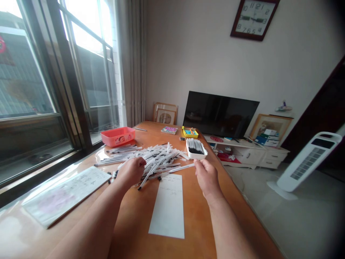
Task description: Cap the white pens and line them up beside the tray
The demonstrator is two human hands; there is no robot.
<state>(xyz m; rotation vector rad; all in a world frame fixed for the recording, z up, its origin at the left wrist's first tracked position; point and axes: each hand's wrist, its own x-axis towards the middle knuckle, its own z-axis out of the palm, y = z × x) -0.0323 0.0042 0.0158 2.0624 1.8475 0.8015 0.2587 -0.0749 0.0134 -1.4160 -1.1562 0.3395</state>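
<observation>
A heap of white pens [159,156] with black tips lies across the middle of the table. My right hand [207,176] pinches the end of one white pen [183,168], which points left toward the heap. On the heap's near left side, my left hand [132,171] is closed with its fingers curled; whatever it may hold is hidden. Beyond my right hand, a white box [198,156] holds a bundle of similar pens, their black ends toward me. A sheet of paper [168,212] with faint handwriting lies between my forearms.
A red plastic basket [115,138] stands by the window. At left lies a notebook [67,194]. Toward the table's far end are a booklet [169,130] and a yellow box [190,133]. The table [237,212] drops off at right; a white tower fan [308,162] stands beyond.
</observation>
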